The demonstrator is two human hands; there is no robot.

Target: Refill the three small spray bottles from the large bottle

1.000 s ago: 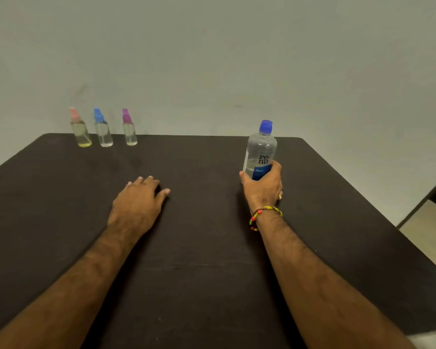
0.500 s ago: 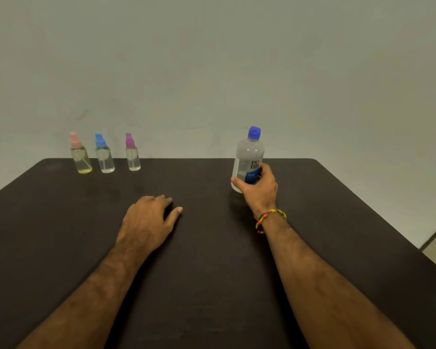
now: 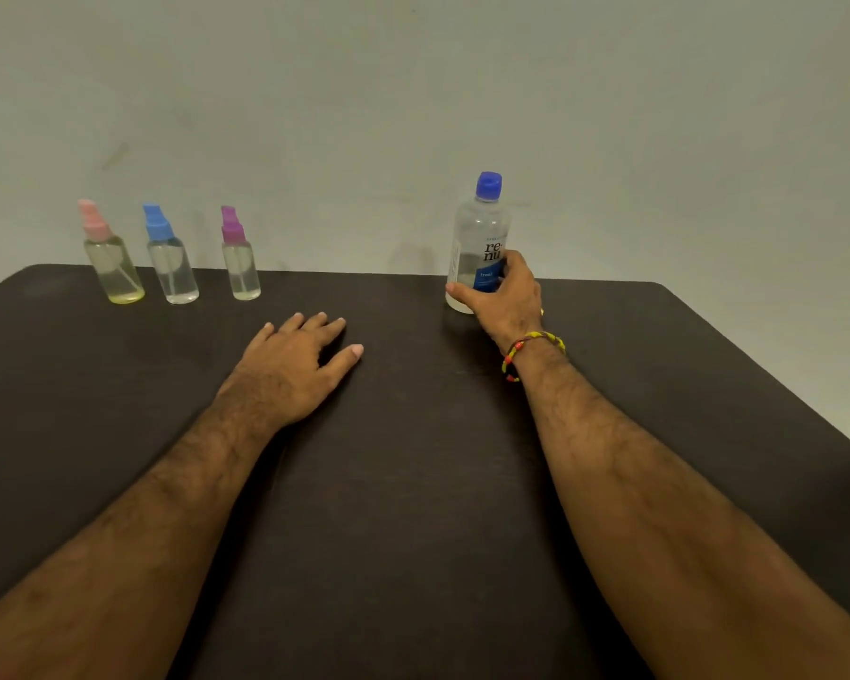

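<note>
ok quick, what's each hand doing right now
Left hand: open, flat on the table, holding nothing.
Right hand: gripping the large bottle, which stands upright.

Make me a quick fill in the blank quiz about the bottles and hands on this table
The right hand grips the large bottle, whose cap is ____.
The left hand rests flat on the ____.
The middle spray bottle has a ____ top.
Small spray bottles standing in the row: ____.

Missing words: blue; table; blue; three

The right hand [image 3: 506, 299] is sliding the large bottle [image 3: 479, 238] leftward across the table [image 3: 413, 483], farther from its right edge than before.
</note>
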